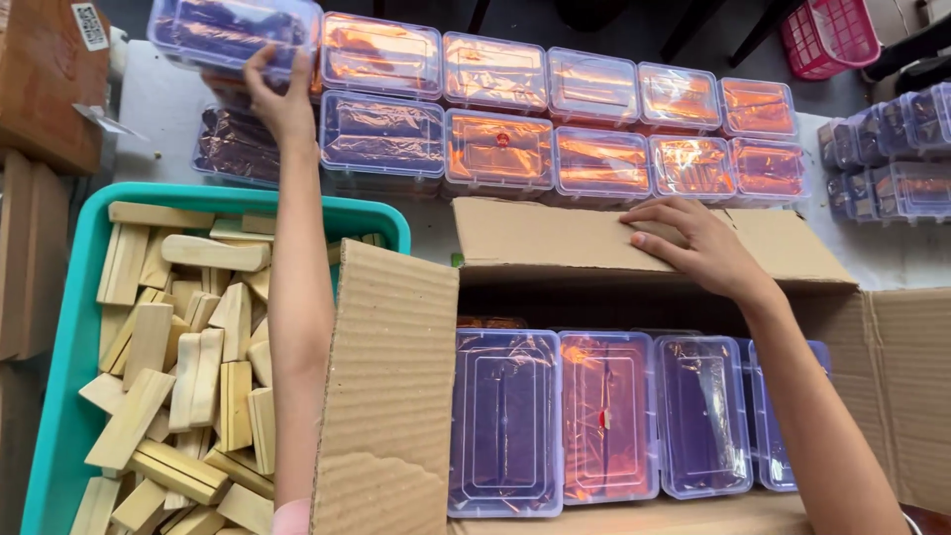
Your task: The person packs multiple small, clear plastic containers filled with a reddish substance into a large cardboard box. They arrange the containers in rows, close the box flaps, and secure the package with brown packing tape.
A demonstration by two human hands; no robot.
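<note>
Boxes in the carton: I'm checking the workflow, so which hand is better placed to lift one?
Probably the right hand: it rests on the carton flap, while the left hand grips a stacked box.

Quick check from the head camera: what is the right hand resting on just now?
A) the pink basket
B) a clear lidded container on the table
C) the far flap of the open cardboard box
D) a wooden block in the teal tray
C: the right hand lies flat on the far flap of the cardboard box, while the left hand grips a clear container at the far left of the rows.
</note>
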